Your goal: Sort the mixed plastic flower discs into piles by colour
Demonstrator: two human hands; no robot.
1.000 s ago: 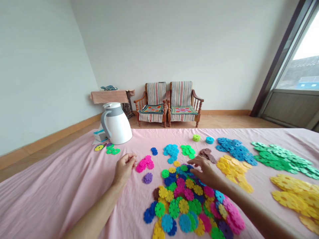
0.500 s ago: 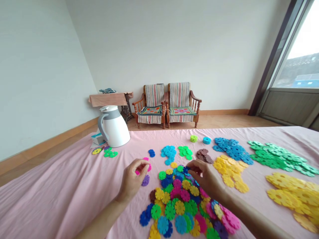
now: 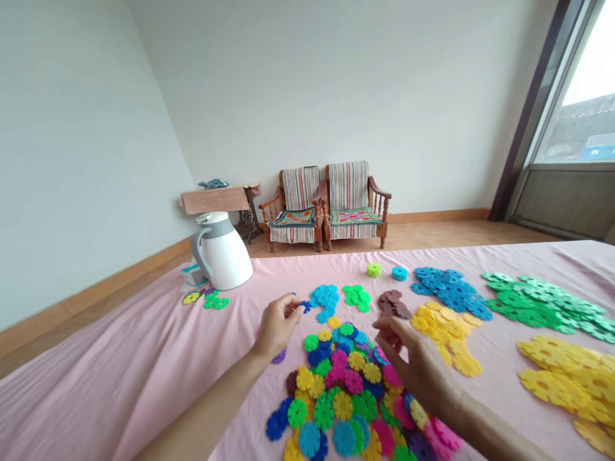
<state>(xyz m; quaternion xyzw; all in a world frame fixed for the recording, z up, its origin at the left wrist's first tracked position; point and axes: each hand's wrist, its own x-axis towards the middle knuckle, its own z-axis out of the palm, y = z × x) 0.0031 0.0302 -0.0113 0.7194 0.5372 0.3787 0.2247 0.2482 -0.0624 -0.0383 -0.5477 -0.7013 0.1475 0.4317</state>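
Currently: left hand, pinching a dark blue disc just left of the light-blue cluster; right hand, fingers parted, no piece visible, at the mixed pile's far right edge. Apparent step: transferring one disc leftward from the pile. Next move seemingly calls for a controlled lowering, then loosened fingertips.

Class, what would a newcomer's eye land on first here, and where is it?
First, the heap of mixed bright discs at the near middle of the pink cloth. Then the left hand, by the heap's far left side, pinching a dark blue disc, and the white jug towards the cloth's far left.
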